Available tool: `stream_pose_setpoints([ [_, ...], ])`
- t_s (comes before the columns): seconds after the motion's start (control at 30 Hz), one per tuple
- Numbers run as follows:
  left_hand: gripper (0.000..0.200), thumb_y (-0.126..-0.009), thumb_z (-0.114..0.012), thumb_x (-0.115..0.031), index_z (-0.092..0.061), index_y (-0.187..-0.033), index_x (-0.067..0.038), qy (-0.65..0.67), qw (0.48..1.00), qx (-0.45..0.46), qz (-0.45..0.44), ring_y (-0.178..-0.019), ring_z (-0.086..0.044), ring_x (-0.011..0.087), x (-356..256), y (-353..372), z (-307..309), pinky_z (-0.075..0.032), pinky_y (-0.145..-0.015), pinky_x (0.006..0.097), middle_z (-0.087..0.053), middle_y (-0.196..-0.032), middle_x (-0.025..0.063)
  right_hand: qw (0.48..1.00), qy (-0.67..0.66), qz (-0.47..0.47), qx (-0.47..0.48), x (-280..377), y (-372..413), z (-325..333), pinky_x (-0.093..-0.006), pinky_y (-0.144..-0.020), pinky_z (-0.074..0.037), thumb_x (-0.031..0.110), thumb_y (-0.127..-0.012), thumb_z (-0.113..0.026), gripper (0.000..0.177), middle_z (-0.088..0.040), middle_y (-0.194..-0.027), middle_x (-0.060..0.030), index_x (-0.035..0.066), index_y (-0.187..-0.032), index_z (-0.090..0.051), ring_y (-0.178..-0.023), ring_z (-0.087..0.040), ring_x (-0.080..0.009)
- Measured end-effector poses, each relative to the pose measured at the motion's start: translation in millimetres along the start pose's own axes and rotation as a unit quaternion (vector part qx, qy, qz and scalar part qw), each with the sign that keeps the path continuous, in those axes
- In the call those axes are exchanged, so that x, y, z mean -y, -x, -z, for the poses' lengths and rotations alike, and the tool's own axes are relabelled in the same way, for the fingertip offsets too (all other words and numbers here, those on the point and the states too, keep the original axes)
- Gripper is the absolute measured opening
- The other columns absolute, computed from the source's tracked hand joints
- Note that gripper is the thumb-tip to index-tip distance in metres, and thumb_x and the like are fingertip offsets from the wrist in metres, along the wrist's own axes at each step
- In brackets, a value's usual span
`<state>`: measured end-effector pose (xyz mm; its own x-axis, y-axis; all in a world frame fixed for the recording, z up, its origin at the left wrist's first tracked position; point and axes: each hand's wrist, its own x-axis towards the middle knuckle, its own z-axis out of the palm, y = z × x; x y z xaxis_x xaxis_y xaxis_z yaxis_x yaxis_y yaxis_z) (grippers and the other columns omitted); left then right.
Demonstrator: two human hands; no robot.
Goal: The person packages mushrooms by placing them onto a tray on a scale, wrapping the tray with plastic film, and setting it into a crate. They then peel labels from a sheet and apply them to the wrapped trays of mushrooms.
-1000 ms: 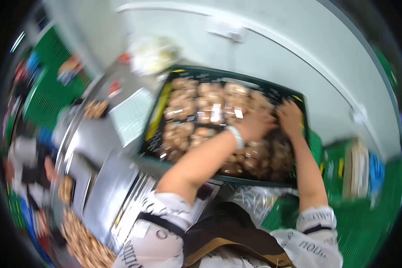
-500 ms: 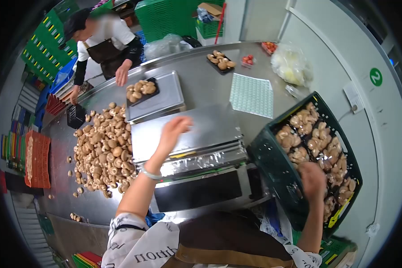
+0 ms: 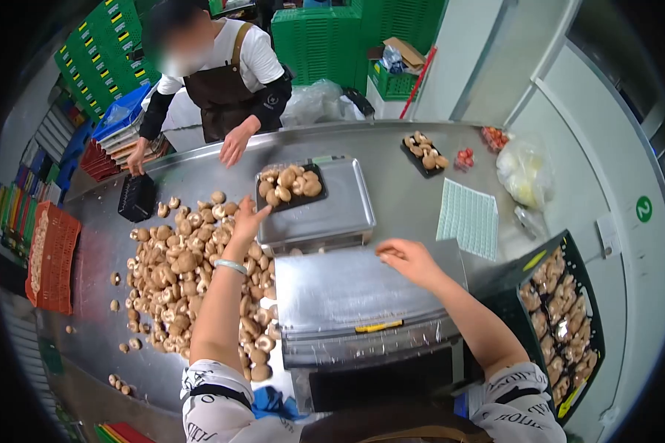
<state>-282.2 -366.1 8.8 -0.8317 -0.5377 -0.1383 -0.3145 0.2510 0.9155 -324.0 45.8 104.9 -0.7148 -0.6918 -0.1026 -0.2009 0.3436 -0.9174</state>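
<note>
My left hand (image 3: 250, 220), a bangle on its wrist, reaches up with fingers apart right by the lower left corner of a black tray of shiitake mushrooms (image 3: 291, 184). That tray rests on the metal platform of a scale (image 3: 318, 223). My right hand (image 3: 409, 262) hovers over the flat metal top of a wrapping machine (image 3: 332, 284), its fingers loosely bent and holding nothing. To the left of the machine spreads a big heap of loose shiitake mushrooms (image 3: 174, 284), which my left forearm partly crosses.
Across the table a co-worker (image 3: 225, 81) holds a stack of black trays (image 3: 136, 198). A label sheet (image 3: 468, 219), another mushroom tray (image 3: 424, 153) and a bagged vegetable (image 3: 523, 170) lie at the back right. A dark green crate (image 3: 569, 238) holds wrapped mushroom packs. An orange basket (image 3: 55, 258) stands far left.
My right hand has left the green crate and moved over the wrapping machine. My left hand has gone from above the machine to the tray on the scale. The view has shifted.
</note>
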Motion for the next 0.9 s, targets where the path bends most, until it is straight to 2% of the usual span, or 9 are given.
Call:
stream_pose_setpoints([
  [0.2, 0.093, -0.075, -0.078, -0.018, -0.022, -0.147, 0.000, 0.044, 0.996, 0.075, -0.007, -0.118, -0.053, 0.0284, -15.3, -72.5, -17.1, -0.045, -0.097, 0.0347, -0.045, -0.136, 0.0250, 0.999, 0.030, -0.017, -0.020, -52.7, -185.7, -30.5, -0.0385, -0.097, -0.044, 0.038, -0.085, -0.069, 0.068, -0.049, -0.136, -0.0202, 0.002, -0.136, -0.042, -0.120, -0.053, -0.0293],
  [0.23, 0.091, -0.074, -0.079, -0.013, -0.024, -0.145, -0.001, -0.031, 0.996, 0.034, -0.071, -0.117, -0.053, 0.0278, 11.8, -96.2, -22.7, -0.045, -0.098, 0.0346, -0.047, -0.134, 0.0244, 0.999, 0.004, -0.022, -0.032, -57.9, -208.7, -34.7, -0.0394, -0.099, -0.043, 0.040, -0.084, -0.069, 0.071, -0.047, -0.138, -0.0213, 0.002, -0.138, -0.040, -0.121, -0.052, -0.0316],
  [0.33, 0.090, -0.072, -0.081, -0.016, -0.028, -0.143, -0.001, 0.026, 0.991, 0.119, -0.054, -0.122, -0.049, 0.0309, -12.3, -89.9, -27.2, -0.043, -0.101, 0.0380, -0.046, -0.134, 0.0243, 0.997, -0.022, -0.014, -0.072, -87.1, -270.2, -53.5, -0.0411, -0.101, -0.041, 0.042, -0.082, -0.069, 0.076, -0.046, -0.138, -0.0232, 0.002, -0.139, -0.039, -0.122, -0.050, -0.0349],
  [0.43, 0.094, -0.063, -0.086, -0.018, -0.033, -0.139, -0.002, -0.177, 0.979, 0.025, -0.096, -0.123, -0.046, 0.0355, -2.7, -88.9, -37.6, -0.040, -0.104, 0.0415, -0.045, -0.132, 0.0234, 0.996, 0.023, 0.006, -0.085, -100.7, -291.0, -64.0, -0.0413, -0.103, -0.040, 0.039, -0.080, -0.071, 0.075, -0.048, -0.135, -0.0230, 0.002, -0.138, -0.041, -0.122, -0.049, -0.0358],
  [0.63, 0.091, -0.058, -0.087, -0.006, -0.039, -0.135, -0.007, -0.081, 0.990, 0.027, -0.112, -0.117, -0.048, 0.0336, 14.1, -58.7, -56.0, -0.041, -0.101, 0.0388, -0.045, -0.129, 0.0194, 0.993, 0.065, 0.027, -0.099, -95.1, -250.5, -56.9, -0.0393, -0.101, -0.042, 0.029, -0.076, -0.075, 0.069, -0.051, -0.128, -0.0193, 0.003, -0.133, -0.046, -0.120, -0.050, -0.0345],
  [0.77, 0.090, -0.061, -0.086, -0.004, -0.038, -0.136, -0.007, -0.096, 0.988, 0.027, -0.114, -0.103, -0.053, 0.0272, -51.0, 24.4, -62.8, -0.048, -0.086, 0.0330, -0.044, -0.126, 0.0163, 0.989, 0.072, 0.030, -0.122, -63.9, -170.7, -36.9, -0.0395, -0.100, -0.042, 0.028, -0.078, -0.075, 0.066, -0.049, -0.130, -0.0172, 0.005, -0.132, -0.045, -0.120, -0.051, -0.0336],
  [0.8, 0.089, -0.062, -0.085, -0.004, -0.037, -0.137, -0.006, -0.164, 0.959, -0.015, -0.232, -0.086, -0.055, 0.0184, -42.2, 39.4, -66.2, -0.051, -0.074, 0.0295, -0.044, -0.127, 0.0131, 0.989, 0.073, 0.024, -0.123, -48.8, -142.3, -29.9, -0.0395, -0.100, -0.043, 0.028, -0.078, -0.074, 0.065, -0.049, -0.130, -0.0166, 0.005, -0.132, -0.045, -0.119, -0.051, -0.0334],
  [0.87, 0.090, -0.062, -0.085, -0.004, -0.036, -0.138, -0.006, -0.104, 0.982, 0.038, -0.156, -0.086, -0.055, 0.0177, -66.8, 91.1, -73.7, -0.051, -0.074, 0.0284, -0.043, -0.127, 0.0129, 0.989, 0.077, 0.010, -0.128, -41.0, -87.4, -22.1, -0.0398, -0.099, -0.043, 0.027, -0.079, -0.074, 0.064, -0.049, -0.130, -0.0155, 0.007, -0.132, -0.044, -0.118, -0.051, -0.0333],
  [0.9, 0.090, -0.062, -0.085, -0.003, -0.036, -0.137, -0.007, -0.078, 0.988, 0.067, -0.112, -0.110, -0.051, 0.0249, -71.5, 114.4, -78.1, -0.049, -0.083, 0.0318, -0.042, -0.129, 0.0140, 0.988, 0.083, 0.003, -0.131, -42.1, -59.6, -19.4, -0.0400, -0.098, -0.044, 0.027, -0.079, -0.075, 0.064, -0.049, -0.129, -0.0151, 0.007, -0.132, -0.044, -0.118, -0.052, -0.0334],
])
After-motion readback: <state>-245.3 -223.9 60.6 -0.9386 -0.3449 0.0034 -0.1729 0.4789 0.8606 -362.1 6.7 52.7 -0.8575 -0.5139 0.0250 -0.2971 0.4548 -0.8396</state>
